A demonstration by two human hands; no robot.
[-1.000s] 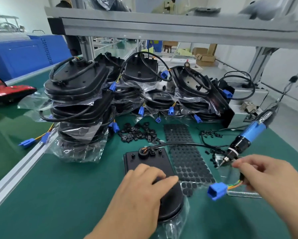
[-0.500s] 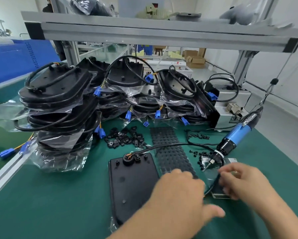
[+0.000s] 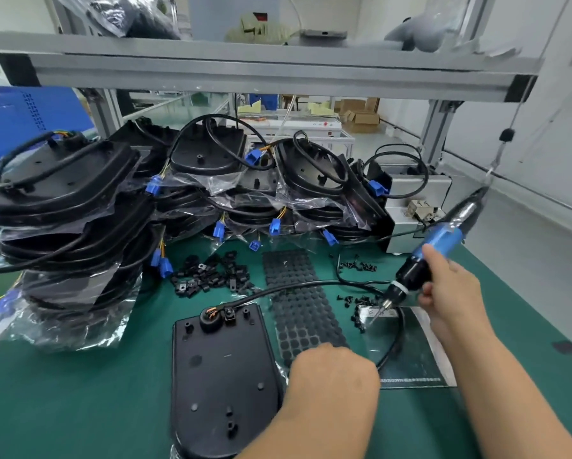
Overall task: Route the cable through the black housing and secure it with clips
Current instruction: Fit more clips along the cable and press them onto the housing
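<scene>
A black housing (image 3: 221,376) lies flat on the green mat in front of me. Its black cable (image 3: 311,284) leaves a round grommet (image 3: 211,318) at the housing's top edge, beside one small clip (image 3: 228,316). The cable arcs right, loops down and disappears under my left hand (image 3: 334,369). That hand is curled at the housing's right edge, apparently gripping the cable's end, and the blue plug is hidden. My right hand (image 3: 450,293) grips the blue and black electric screwdriver (image 3: 437,246), whose tip points down at loose screws (image 3: 357,309).
A pile of black clips (image 3: 211,276) and a sheet of black rubber pads (image 3: 297,299) lie behind the housing. Bagged housings with cables (image 3: 62,226) are stacked at the left and back. A grey metal box (image 3: 413,207) stands at back right, under an aluminium shelf frame (image 3: 244,77).
My right hand let go of the cable's plug end and took the hanging screwdriver. My left hand left the housing and moved right onto the cable end.
</scene>
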